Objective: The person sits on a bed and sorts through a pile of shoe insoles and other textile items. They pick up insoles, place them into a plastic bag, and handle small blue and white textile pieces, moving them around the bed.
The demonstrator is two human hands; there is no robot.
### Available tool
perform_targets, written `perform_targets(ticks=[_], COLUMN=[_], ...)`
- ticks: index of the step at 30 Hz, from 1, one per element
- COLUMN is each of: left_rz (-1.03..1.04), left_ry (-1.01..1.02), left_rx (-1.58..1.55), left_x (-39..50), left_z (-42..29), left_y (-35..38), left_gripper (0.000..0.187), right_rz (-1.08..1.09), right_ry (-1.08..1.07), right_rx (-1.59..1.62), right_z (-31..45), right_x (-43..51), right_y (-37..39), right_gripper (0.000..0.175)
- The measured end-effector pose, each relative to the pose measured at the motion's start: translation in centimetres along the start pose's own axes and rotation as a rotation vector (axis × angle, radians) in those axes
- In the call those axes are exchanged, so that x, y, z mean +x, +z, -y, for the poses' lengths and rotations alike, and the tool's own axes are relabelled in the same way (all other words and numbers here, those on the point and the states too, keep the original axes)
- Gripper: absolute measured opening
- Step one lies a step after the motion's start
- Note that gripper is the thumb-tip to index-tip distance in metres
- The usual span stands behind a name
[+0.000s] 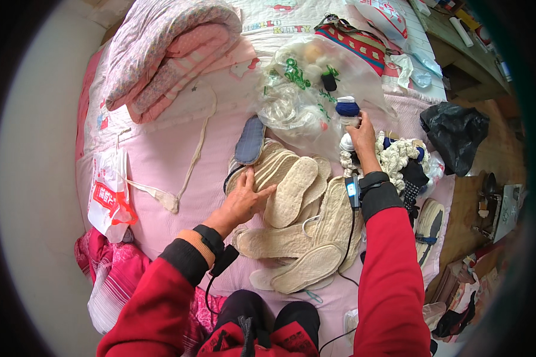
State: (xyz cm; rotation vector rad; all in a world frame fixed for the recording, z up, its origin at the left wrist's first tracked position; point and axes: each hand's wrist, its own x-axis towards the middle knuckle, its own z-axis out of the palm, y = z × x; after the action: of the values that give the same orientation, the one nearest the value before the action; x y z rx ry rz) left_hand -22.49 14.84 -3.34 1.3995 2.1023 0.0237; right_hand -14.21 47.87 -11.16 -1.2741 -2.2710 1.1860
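Observation:
Stitched cream insoles (291, 192) lie in an overlapping pile on the pink bed cover, with a blue-grey insole (250, 139) on the pile's upper left. My left hand (244, 198) rests on the pile's left side, fingers spread, grasping nothing. Above and to the right, my right hand (362, 134) grips the lower part of a spool of navy blue thread (347, 108), at the edge of a clear plastic bag (290, 93). A small dark spool (328, 81) is at that bag. Skeins of cream cord (391, 156) lie just right of my right hand.
A folded quilt (174, 58) is at the upper left, a white and red plastic bag (111, 196) at the left. On the right are a black plastic bag (455, 134), a dotted dark glove (413, 183) and a tied bundle of insoles (429, 227) by the bed's edge.

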Motion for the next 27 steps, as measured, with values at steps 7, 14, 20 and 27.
perform_targets(ticks=[7, 14, 20, 27], left_rz=[0.030, 0.049, -0.005, -0.013], left_ry=[-0.024, -0.021, -0.001, 0.015], left_rx=[0.027, 0.040, -0.008, 0.031], left_x=[0.1, 0.0, -0.1, 0.0], left_z=[0.0, -0.4, -0.1, 0.1], left_y=[0.1, -0.6, -0.4, -0.1], left_gripper=[0.074, 0.069, 0.064, 0.068], right_rz=[0.426, 0.682, 0.773, 1.040], right_ry=[-0.154, -0.599, -0.861, -0.430], right_rx=[0.261, -0.360, -0.964, -0.891], right_z=[0.5, 4.5, 8.4, 9.7], right_x=[-3.2, -6.2, -9.2, -5.9], right_y=[-3.0, -6.5, -6.7, -6.9], right_gripper=[0.038, 0.033, 0.021, 0.019])
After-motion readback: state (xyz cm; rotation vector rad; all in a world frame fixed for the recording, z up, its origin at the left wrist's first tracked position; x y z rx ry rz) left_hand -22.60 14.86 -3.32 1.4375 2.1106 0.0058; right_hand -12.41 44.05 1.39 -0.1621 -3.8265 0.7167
